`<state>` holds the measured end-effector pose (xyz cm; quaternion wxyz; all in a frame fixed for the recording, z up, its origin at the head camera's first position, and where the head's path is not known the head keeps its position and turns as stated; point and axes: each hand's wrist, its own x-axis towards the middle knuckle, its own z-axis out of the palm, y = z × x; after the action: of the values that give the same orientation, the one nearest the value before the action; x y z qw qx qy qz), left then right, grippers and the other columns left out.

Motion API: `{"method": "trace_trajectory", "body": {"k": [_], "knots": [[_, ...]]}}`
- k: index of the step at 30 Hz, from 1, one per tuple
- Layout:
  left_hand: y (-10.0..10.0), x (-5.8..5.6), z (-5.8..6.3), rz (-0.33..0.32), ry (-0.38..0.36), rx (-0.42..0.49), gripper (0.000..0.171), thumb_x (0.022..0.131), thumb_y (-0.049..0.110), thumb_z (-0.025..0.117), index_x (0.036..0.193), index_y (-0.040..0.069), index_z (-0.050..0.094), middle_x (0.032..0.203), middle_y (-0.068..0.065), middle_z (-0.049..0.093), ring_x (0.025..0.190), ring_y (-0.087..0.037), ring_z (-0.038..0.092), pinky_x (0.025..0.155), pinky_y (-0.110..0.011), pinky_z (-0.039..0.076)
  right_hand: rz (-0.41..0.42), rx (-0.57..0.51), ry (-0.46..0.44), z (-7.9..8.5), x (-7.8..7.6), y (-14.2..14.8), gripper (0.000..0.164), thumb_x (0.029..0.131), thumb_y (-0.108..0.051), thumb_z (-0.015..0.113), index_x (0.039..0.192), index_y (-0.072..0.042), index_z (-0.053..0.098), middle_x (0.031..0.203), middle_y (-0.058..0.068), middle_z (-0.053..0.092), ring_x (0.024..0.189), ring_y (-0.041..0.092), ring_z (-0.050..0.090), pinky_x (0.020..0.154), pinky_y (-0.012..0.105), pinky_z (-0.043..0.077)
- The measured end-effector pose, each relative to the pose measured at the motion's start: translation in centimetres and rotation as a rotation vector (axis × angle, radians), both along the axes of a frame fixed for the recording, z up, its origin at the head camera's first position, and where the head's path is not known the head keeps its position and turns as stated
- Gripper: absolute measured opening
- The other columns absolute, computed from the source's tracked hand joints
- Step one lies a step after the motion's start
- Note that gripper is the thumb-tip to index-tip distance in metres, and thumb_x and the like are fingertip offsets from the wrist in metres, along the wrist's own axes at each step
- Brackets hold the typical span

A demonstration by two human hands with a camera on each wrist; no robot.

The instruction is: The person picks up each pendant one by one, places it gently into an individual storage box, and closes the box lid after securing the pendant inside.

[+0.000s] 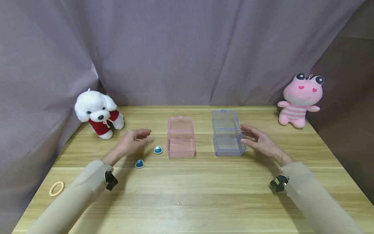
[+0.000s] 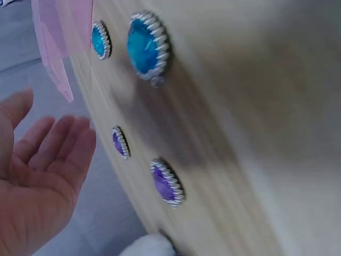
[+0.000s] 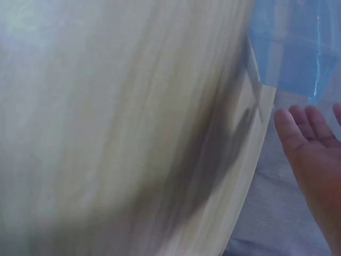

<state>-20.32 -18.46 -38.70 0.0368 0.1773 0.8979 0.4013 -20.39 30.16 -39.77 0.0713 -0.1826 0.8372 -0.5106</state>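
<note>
My left hand (image 1: 128, 143) hovers over the table left of a pink see-through box (image 1: 181, 153), its fingers loosely bent around nothing. Two blue gems with silvery beaded rims, a nearer one (image 1: 140, 163) and a farther one (image 1: 158, 149), lie between that hand and the box. In the left wrist view two purple gems show, one larger (image 2: 166, 184) and one smaller (image 2: 120, 142); the head view hides them behind the left hand. My right hand (image 1: 261, 143) is at the right side of a blue see-through box (image 1: 229, 152), fingers extended, fingertips right at its edge. Both box lids are raised backward.
A white plush dog (image 1: 97, 113) in red sits at the back left, a pink plush frog (image 1: 301, 100) at the back right. A wooden ring (image 1: 56, 188) lies near the left edge. Grey curtain (image 1: 175, 55) hangs behind the table (image 1: 204, 201).
</note>
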Motion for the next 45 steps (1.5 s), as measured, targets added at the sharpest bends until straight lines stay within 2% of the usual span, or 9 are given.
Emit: {"method": "trace_trajectory", "body": {"k": [3,8,12,17,20,27,32,38,45], "knots": [[-0.4,0.7,-0.3,-0.035,-0.074,0.021,0.038,0.091,0.012,0.062,0.122,-0.008,0.056,0.117,-0.025,0.062,0.101,-0.033,0.063,0.088,-0.038,0.054,0.036,-0.011,-0.041,-0.3,0.0,0.0,0.064,0.091,-0.004,0.059,0.143,0.009,0.025,0.145,0.031,0.029,0.129,0.043,0.033,0.097,0.009,0.038],[-1.3,1.7,-0.7,-0.08,-0.124,0.002,0.037,0.085,0.01,0.069,0.115,-0.008,0.06,0.106,-0.021,0.067,0.093,-0.026,0.065,0.079,-0.024,0.055,0.084,-0.048,-0.092,-0.6,0.1,0.0,0.07,0.087,0.0,0.062,0.143,0.009,0.021,0.148,0.033,0.02,0.131,0.047,0.026,0.099,0.009,0.036],[-1.9,2.3,-1.0,-0.096,-0.169,-0.028,0.036,0.081,0.01,0.073,0.111,-0.007,0.061,0.1,-0.018,0.068,0.088,-0.021,0.064,0.075,-0.021,0.054,0.12,-0.077,-0.1,-0.7,0.1,0.1,0.073,0.086,0.002,0.062,0.143,0.011,0.018,0.147,0.036,0.016,0.132,0.033,0.033,0.098,0.009,0.037],[-2.3,3.0,-1.4,-0.105,-0.179,-0.072,0.036,0.078,0.011,0.076,0.108,-0.005,0.062,0.1,-0.017,0.068,0.089,-0.023,0.065,0.079,-0.031,0.056,0.156,-0.111,-0.109,-0.9,0.1,0.2,0.078,0.084,0.005,0.064,0.143,0.013,0.014,0.146,0.039,0.012,0.123,0.002,0.043,0.098,0.01,0.039],[-2.4,3.3,-1.7,-0.116,-0.165,-0.095,0.037,0.076,0.01,0.078,0.106,-0.005,0.063,0.099,-0.016,0.068,0.089,-0.025,0.065,0.08,-0.035,0.056,0.166,-0.118,-0.111,-1.1,0.1,0.3,0.08,0.083,0.007,0.064,0.143,0.013,0.012,0.146,0.04,0.011,0.119,-0.003,0.044,0.097,0.012,0.041],[-2.5,3.5,-2.2,-0.15,-0.09,-0.161,0.027,0.072,0.003,0.078,0.095,-0.001,0.066,0.084,-0.005,0.067,0.078,-0.013,0.06,0.07,-0.025,0.054,0.149,-0.084,-0.119,-1.4,0.1,0.3,0.082,0.083,0.003,0.066,0.145,0.009,0.012,0.149,0.035,0.012,0.132,0.041,0.029,0.097,0.012,0.041],[-2.4,3.6,-2.1,-0.149,-0.081,-0.171,0.019,0.072,0.002,0.078,0.087,0.003,0.066,0.078,-0.001,0.065,0.072,-0.009,0.057,0.065,-0.02,0.051,0.161,-0.123,-0.119,-1.4,0.2,0.3,0.083,0.082,0.005,0.066,0.144,0.01,0.011,0.146,0.038,0.013,0.128,0.016,0.041,0.097,0.013,0.041],[-2.6,3.6,-2.0,-0.123,-0.115,-0.121,0.018,0.073,0.004,0.078,0.084,0.005,0.064,0.074,0.0,0.062,0.068,-0.007,0.052,0.06,-0.018,0.046,0.162,-0.138,-0.113,-1.8,0.0,0.3,0.081,0.082,0.007,0.065,0.143,0.01,0.012,0.145,0.037,0.014,0.129,0.016,0.039,0.098,0.013,0.041],[-2.7,2.4,0.7,-0.074,-0.174,0.061,0.019,0.077,0.006,0.075,0.088,-0.003,0.062,0.074,-0.003,0.061,0.065,-0.005,0.053,0.056,-0.018,0.046,0.18,-0.181,-0.094,-1.9,-0.1,0.2,0.079,0.081,0.009,0.064,0.141,0.012,0.012,0.143,0.04,0.013,0.123,-0.003,0.04,0.1,0.012,0.037]]}}
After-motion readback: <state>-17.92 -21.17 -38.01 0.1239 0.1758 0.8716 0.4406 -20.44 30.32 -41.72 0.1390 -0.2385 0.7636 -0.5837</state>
